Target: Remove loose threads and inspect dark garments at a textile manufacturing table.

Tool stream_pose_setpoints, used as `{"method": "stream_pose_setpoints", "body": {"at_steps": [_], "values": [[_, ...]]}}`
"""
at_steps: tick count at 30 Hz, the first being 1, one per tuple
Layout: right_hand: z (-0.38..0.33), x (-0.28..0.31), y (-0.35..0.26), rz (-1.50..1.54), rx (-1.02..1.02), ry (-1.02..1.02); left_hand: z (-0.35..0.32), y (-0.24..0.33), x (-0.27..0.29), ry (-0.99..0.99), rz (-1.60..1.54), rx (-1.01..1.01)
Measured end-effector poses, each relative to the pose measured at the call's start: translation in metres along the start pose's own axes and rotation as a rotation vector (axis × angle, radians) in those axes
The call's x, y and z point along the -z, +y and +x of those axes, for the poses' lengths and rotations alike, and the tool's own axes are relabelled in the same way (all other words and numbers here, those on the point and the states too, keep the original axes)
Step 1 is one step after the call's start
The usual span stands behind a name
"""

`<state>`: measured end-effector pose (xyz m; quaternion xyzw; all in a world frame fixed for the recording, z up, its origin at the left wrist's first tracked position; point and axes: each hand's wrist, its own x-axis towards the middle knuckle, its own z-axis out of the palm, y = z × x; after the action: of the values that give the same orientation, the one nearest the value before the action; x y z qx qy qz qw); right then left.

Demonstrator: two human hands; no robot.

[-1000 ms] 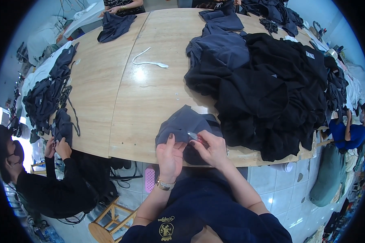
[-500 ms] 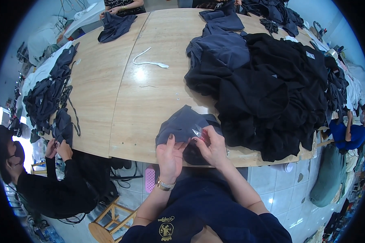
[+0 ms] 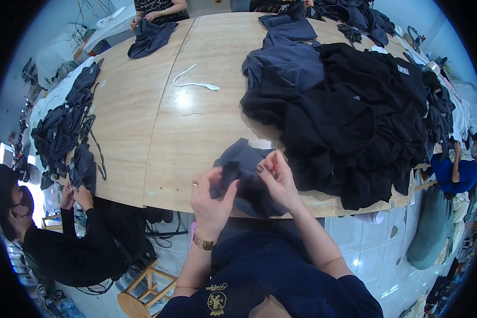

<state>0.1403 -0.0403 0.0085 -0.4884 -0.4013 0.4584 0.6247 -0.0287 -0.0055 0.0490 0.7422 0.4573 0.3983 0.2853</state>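
Note:
A dark grey garment piece [image 3: 241, 153] lies bunched on the table edge in front of me, its nearer folds blurred. My left hand [image 3: 213, 199] is at its left side, thumb and fingers spread apart, with a dark fold of cloth just beyond the fingertips. My right hand [image 3: 279, 183] is closed over the garment's right side. It pinches red-handled thread snips [image 3: 274, 161], whose thin metal tip points away from me; most of the tool is hidden by the fingers.
A large heap of black garments [image 3: 350, 122] lies to the right, with grey ones behind. A white strip [image 3: 196, 85] rests mid-table. At left, a co-worker [image 3: 63, 233] handles dark cloth beside a garment pile [image 3: 58, 130]. A wooden stool [image 3: 148, 286] stands below. More people work around the table.
My left hand has turned and moved slightly left, its fingers now spread. The snips now point up and away in my right hand. The garment's near part has shifted and folded.

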Motion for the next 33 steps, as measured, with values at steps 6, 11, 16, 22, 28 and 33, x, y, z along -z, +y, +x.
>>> {"method": "stream_pose_setpoints", "body": {"at_steps": [6, 11, 16, 22, 28, 33], "values": [[0.001, -0.003, -0.009, 0.152, -0.028, -0.084, 0.013, -0.027, -0.009, -0.25, -0.071, -0.125], [0.008, 0.0, -0.006, 0.078, -0.039, 0.001, 0.01, -0.035, -0.009, -0.443, -1.075, 0.428], [0.003, -0.006, -0.016, -0.376, 0.167, 0.087, 0.01, -0.033, -0.014, -0.324, -1.12, 0.472], [0.002, -0.017, -0.028, -0.534, 0.454, -0.048, 0.01, -0.025, -0.015, -0.319, -1.115, 0.485], [0.002, -0.015, -0.02, -0.113, 0.232, 0.086, 0.01, -0.027, -0.014, -0.307, -1.229, 0.553], [0.003, -0.001, -0.015, 0.026, 0.19, 0.264, 0.01, -0.03, -0.013, -0.257, -1.258, 0.576]]}}
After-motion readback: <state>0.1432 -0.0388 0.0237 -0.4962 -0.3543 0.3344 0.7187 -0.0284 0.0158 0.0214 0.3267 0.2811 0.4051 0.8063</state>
